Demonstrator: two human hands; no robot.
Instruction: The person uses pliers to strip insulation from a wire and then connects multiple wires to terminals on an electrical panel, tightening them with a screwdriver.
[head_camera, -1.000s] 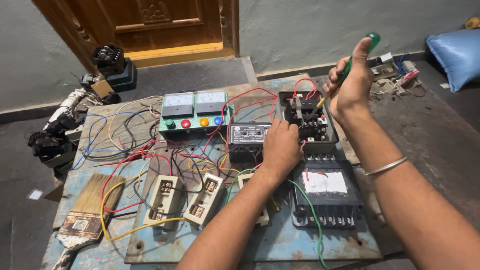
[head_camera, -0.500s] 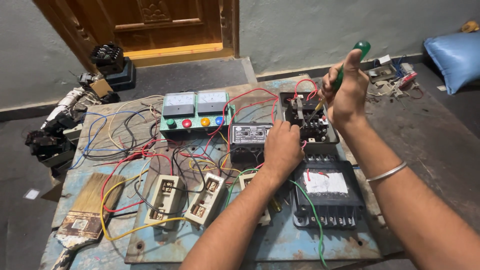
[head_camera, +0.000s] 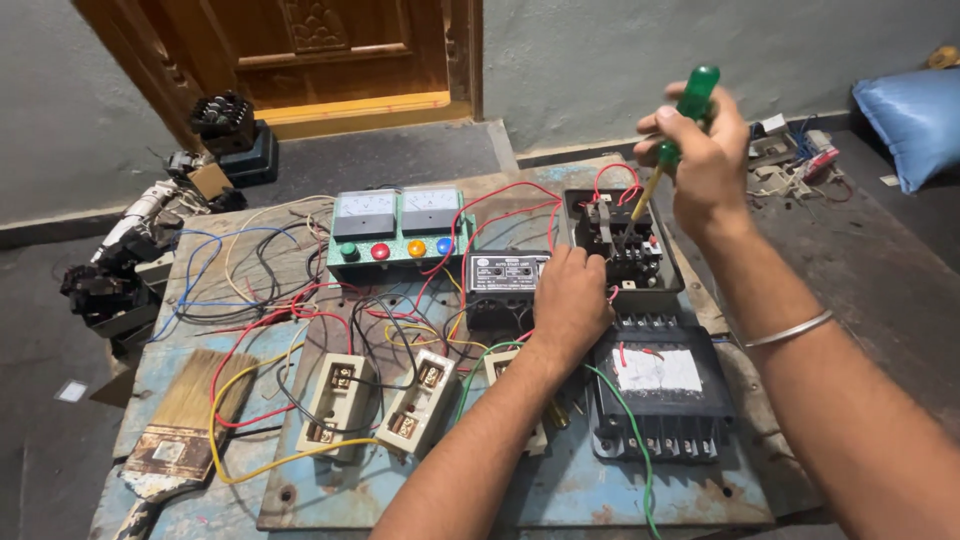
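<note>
Looking down on a worn blue board (head_camera: 600, 495) laid on a dark floor, grey wall and wooden door (head_camera: 300, 50) behind, a blue sack (head_camera: 915, 115) off to the right. The board is crowded: a green meter panel (head_camera: 395, 235) with coloured buttons, a black unit (head_camera: 655, 395) near the front edge, three cream fuse holders (head_camera: 385, 400), wires in red, blue and yellow everywhere (a paintbrush (head_camera: 185, 430) lies at the left edge). The right hand (head_camera: 705, 160) is closed around a green-handled screwdriver (head_camera: 680, 125), its tip angled down into the black contactor (head_camera: 620, 240) just below the hand. The left hand (head_camera: 570, 300) rests palm-down, fingers curled, touching the small black relay box (head_camera: 505, 280) just beside that contactor.
</note>
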